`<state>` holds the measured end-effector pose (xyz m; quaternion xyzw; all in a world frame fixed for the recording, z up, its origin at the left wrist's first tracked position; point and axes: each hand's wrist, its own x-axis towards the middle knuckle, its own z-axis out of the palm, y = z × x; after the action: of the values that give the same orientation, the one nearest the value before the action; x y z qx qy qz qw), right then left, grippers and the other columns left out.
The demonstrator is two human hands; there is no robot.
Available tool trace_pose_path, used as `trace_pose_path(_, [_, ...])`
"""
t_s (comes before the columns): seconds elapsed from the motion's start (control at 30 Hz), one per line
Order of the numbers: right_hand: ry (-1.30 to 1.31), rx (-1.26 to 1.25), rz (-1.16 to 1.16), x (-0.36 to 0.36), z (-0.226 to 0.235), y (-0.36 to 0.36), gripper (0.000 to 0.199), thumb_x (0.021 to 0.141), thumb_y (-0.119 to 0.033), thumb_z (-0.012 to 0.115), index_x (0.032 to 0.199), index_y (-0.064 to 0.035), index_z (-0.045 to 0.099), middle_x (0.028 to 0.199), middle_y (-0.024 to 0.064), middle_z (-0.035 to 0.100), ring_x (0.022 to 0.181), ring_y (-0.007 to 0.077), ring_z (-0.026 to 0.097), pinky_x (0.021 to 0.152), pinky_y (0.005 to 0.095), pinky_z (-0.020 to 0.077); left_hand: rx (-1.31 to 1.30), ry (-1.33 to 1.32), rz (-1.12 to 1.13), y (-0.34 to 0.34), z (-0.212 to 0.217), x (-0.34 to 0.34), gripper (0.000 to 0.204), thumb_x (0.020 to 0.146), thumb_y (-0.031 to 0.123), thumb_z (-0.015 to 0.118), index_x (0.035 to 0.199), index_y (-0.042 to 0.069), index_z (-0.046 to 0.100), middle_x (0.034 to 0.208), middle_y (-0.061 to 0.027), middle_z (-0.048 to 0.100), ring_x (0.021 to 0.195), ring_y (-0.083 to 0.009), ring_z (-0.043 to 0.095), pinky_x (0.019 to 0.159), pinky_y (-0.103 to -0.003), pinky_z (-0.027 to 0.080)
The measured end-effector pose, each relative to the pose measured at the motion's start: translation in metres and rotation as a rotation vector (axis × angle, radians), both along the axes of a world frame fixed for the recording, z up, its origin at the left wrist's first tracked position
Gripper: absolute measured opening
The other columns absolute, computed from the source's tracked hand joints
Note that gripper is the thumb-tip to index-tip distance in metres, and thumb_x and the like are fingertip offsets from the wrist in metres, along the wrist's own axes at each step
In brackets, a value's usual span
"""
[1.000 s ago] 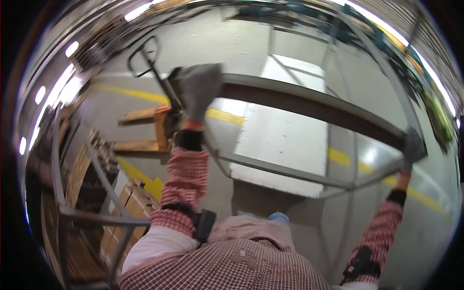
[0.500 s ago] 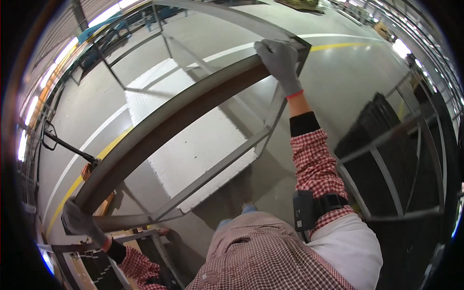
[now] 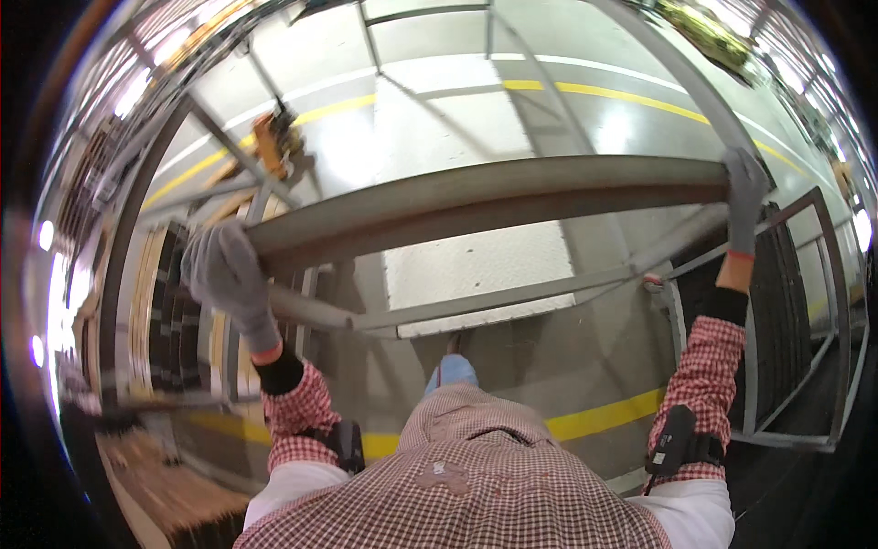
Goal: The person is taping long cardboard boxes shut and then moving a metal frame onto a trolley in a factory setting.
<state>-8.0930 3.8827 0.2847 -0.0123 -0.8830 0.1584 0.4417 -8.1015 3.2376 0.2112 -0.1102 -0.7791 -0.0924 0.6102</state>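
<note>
A grey metal frame with a broad, rust-tinged top bar (image 3: 494,201) spans the view in front of me. My left hand (image 3: 227,274), in a grey glove, is closed around the bar's left end. At the other end, my right hand (image 3: 748,197), gloved the same way, grips the corner of the frame. A thinner lower bar (image 3: 494,304) runs beneath, nearer to me. Through the frame shows a white textured platform (image 3: 471,270) low over the floor, with upright posts at its far end.
On the left stands a metal rack (image 3: 110,302) with stacked dark and light panels (image 3: 169,311). Another open metal rack (image 3: 832,302) with dark sheets (image 3: 782,284) is at right. An orange pallet jack (image 3: 272,146) sits beyond the left end. Yellow lines (image 3: 604,416) cross the floor.
The top bar, earlier slanting up to the right, now lies nearly level across the view. The surroundings have swung round, and the side racks are closer. Both hands have kept their grip.
</note>
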Motion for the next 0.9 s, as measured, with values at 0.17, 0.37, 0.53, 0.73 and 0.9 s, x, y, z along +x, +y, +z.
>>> trace_pose_path(0.17, [-0.072, -0.163, 0.058, -0.001, 0.015, 0.026, 0.029, 0.091, -0.025, 0.057, 0.093, 0.0023, 0.067, 0.086, 0.0138, 0.063, 0.082, 0.0215, 0.061, 0.079, 0.0338, 0.0464, 0.029, -0.144, 0.017, 0.022, 0.069, 0.019, 0.031, 0.093, 0.021, 0.047, 0.069, 0.009, 0.063, 0.07, -0.0071, 0.063, 0.068, -0.0259, 0.062, 0.073, -0.035, 0.046])
trace_pose_path(0.37, [0.137, 0.065, 0.023, 0.013, 0.011, 0.039, 0.031, 0.092, -0.027, 0.055, 0.092, 0.002, 0.067, 0.087, 0.0111, 0.066, 0.082, 0.0189, 0.062, 0.078, 0.0322, 0.0463, -0.085, -0.095, 0.026, 0.04, 0.072, 0.022, 0.034, 0.095, 0.027, 0.045, 0.074, 0.009, 0.065, 0.074, -0.0067, 0.065, 0.071, -0.0258, 0.062, 0.072, -0.037, 0.046])
trace_pose_path(0.53, [-0.042, -0.195, 0.057, 0.0, 0.027, 0.062, 0.031, 0.089, -0.029, 0.058, 0.092, -0.0004, 0.07, 0.08, 0.0085, 0.069, 0.076, 0.0171, 0.063, 0.077, 0.0295, 0.0471, -0.025, -0.199, -0.037, 0.062, 0.077, 0.046, 0.041, 0.098, 0.026, 0.04, 0.076, 0.005, 0.066, 0.076, -0.0084, 0.067, 0.073, -0.0259, 0.063, 0.07, -0.038, 0.046])
trace_pose_path(0.73, [0.005, -0.159, 0.039, -0.015, 0.028, 0.049, 0.029, 0.088, -0.028, 0.058, 0.089, -0.0015, 0.069, 0.079, 0.0086, 0.068, 0.075, 0.0154, 0.063, 0.075, 0.0289, 0.0469, -0.109, -0.102, -0.133, 0.062, 0.081, 0.044, 0.037, 0.098, 0.025, 0.043, 0.087, -0.001, 0.067, 0.086, -0.0143, 0.068, 0.079, -0.0271, 0.064, 0.076, -0.039, 0.049])
trace_pose_path(0.9, [0.129, -0.008, 0.065, -0.014, 0.031, 0.03, 0.021, 0.088, -0.02, 0.056, 0.083, -0.0028, 0.068, 0.075, 0.0094, 0.064, 0.072, 0.0204, 0.061, 0.071, 0.0327, 0.0462, 0.632, -0.054, -0.073, -0.073, 0.01, 0.043, 0.051, 0.1, 0.039, 0.037, 0.122, -0.004, 0.054, 0.122, -0.0194, 0.059, 0.11, -0.029, 0.057, 0.097, -0.043, 0.045])
